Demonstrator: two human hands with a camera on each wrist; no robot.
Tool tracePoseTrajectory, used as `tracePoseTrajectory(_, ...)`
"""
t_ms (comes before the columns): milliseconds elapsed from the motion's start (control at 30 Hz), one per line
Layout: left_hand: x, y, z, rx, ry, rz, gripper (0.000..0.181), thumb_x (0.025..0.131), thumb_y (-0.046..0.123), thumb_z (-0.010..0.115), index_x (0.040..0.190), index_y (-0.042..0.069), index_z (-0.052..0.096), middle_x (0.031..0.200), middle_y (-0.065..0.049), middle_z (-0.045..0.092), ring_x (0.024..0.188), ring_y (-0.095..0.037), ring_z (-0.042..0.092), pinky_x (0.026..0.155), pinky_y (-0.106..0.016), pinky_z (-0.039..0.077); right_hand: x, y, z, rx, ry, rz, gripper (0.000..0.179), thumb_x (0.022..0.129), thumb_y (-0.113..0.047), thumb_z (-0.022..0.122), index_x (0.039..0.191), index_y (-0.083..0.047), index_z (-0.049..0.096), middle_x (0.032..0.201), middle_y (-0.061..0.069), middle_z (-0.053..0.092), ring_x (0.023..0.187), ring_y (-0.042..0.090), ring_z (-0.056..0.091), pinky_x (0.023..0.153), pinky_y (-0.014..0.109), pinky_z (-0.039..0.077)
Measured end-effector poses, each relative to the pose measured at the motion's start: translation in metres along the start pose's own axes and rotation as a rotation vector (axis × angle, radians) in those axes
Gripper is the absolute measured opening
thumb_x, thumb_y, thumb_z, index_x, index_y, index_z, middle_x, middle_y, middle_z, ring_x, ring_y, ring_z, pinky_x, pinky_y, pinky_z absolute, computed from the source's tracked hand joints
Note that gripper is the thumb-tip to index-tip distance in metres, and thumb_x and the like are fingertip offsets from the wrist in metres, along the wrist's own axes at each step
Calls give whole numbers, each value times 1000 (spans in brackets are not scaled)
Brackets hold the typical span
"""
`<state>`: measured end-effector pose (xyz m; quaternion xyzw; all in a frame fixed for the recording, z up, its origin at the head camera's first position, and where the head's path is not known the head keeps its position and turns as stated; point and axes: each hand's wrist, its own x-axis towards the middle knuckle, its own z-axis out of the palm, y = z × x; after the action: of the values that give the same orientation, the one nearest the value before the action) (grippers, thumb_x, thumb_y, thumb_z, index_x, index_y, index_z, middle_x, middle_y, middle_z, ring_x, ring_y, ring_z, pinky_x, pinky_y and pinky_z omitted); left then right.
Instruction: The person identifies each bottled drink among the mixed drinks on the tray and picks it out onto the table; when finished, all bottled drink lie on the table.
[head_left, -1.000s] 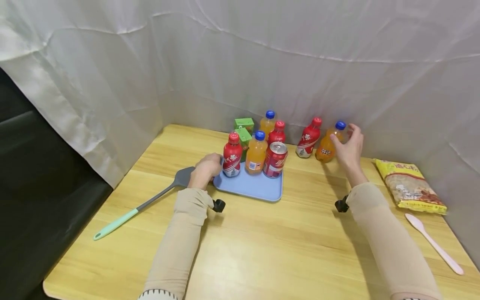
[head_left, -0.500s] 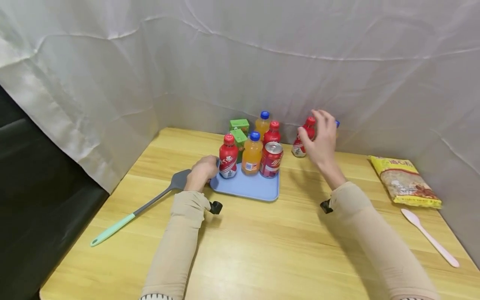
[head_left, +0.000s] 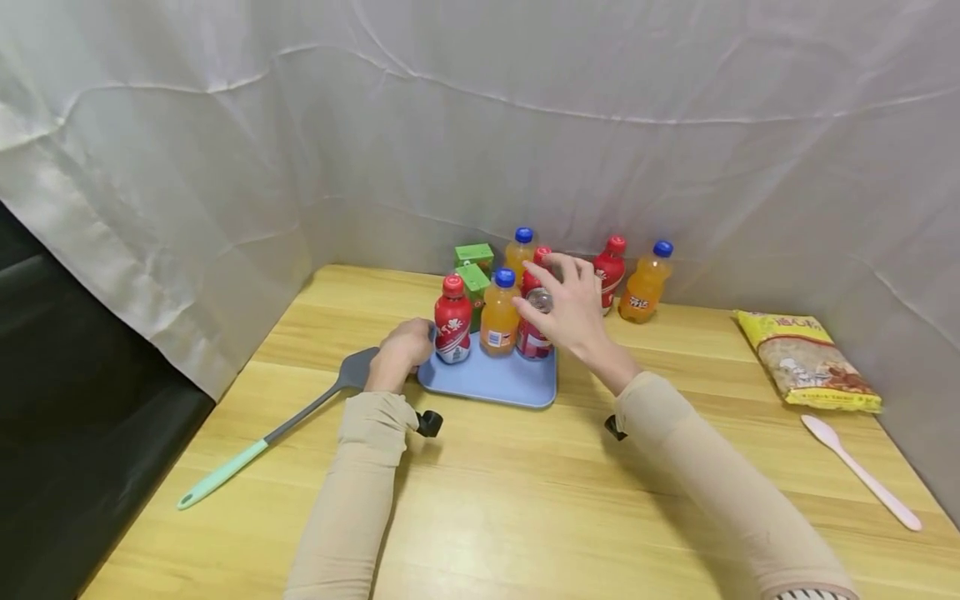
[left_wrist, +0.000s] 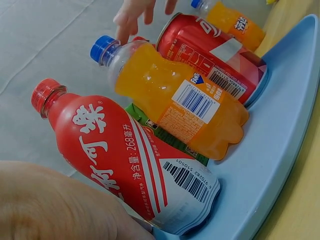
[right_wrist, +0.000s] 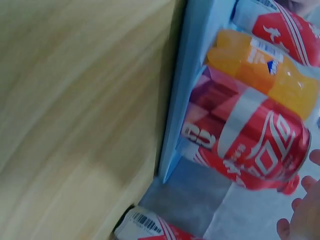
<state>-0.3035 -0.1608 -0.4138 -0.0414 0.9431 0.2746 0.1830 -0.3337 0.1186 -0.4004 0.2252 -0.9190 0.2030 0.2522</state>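
My left hand (head_left: pixel 405 346) grips the left edge of a blue tray (head_left: pixel 487 386); its fingertips are mostly hidden. My right hand (head_left: pixel 572 310) hovers with spread fingers above a red soda can (right_wrist: pixel 250 130) at the tray's right, holding nothing. A red cola bottle (left_wrist: pixel 135 160) and an orange soda bottle (left_wrist: pixel 180 95) stand upright along the front of the tray. Behind them are two green drink cartons (head_left: pixel 476 282), another orange soda bottle (head_left: pixel 517 252) and a second red bottle (head_left: pixel 535 275), partly covered by the right hand.
Right of the tray stand a red cola bottle (head_left: pixel 611 265) and an orange soda bottle (head_left: pixel 643 290) near the curtain (head_left: pixel 480 150). A yellow food packet (head_left: pixel 808 362) and a pink spoon (head_left: pixel 858 471) lie far right. A grey spatula with a green handle (head_left: pixel 225 473) lies left.
The right hand has released the orange soda bottle at the right and moved left, past the red bottle, to above the can. The left hand has stayed at the tray's edge.
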Motion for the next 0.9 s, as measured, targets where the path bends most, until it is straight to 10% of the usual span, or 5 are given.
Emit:
tracePoseTrajectory(400,0,2,0,6,-5,-4,57,105,10,48,162,11,42,152,-17,56,81,-23,64,62,-30,52,0,-15,12,-89,-147,22,77,90,-72,67,153,-29,57,157,9,40,145,38,28,118,63,27)
tracePoseTrajectory(900,2,1,3,3,8,-9,59,104,8,49,162,9,41,152,-18,55,82,-22,62,61,-28,51,-1,-16,18,-11,-54,-6,64,87,-62,78,139,-26,70,151,7,47,139,36,35,108,59,34)
